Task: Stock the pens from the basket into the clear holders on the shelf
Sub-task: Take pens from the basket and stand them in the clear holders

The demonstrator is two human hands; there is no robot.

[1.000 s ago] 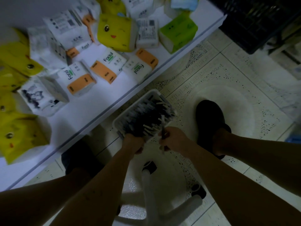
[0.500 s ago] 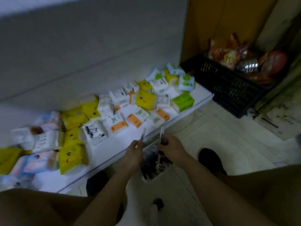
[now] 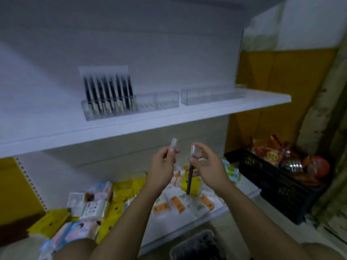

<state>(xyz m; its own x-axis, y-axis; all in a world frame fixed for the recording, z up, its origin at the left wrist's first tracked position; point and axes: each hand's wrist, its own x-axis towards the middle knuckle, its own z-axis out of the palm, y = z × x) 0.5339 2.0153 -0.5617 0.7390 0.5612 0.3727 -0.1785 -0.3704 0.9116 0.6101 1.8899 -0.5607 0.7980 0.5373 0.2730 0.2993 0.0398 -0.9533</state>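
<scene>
**Pen orientation.** The dark pen (image 3: 190,178) stands close to upright, with its clear cap up and its barrel end pointing down toward the tissue packs (image 3: 176,204) on the lower shelf (image 3: 247,186). Its long axis runs top to bottom and leans slightly, top to the right. Only the clear cap end of the second pen (image 3: 173,145) shows. It points up, and the barrel is hidden behind our fingers.

**Arm pose.** Both our forearms rise from the bottom edge. They bring the hands up in front of the shelving, below the front edge of the upper shelf (image 3: 225,106). The hands are near each other and not touching. The two pens stand side by side, apart.

**Hands.**
- Our right hand (image 3: 209,167) pinches the dark pen just below its cap. The upper fingers arch loosely over the cap.
- Our left hand (image 3: 162,167) has its fingers curled round the second pen.

**Surroundings.**
- On the upper shelf, the left clear holder (image 3: 88,111) carries a row of stocked pens (image 3: 108,91), which lean back against the panel.
- A second clear holder (image 3: 212,94) sits just to its right.
- The basket (image 3: 189,239) is at the bottom edge, below our right forearm. Its contents are blurred.
- A black crate (image 3: 272,184) of snack packets (image 3: 270,156) sits at the right.
</scene>
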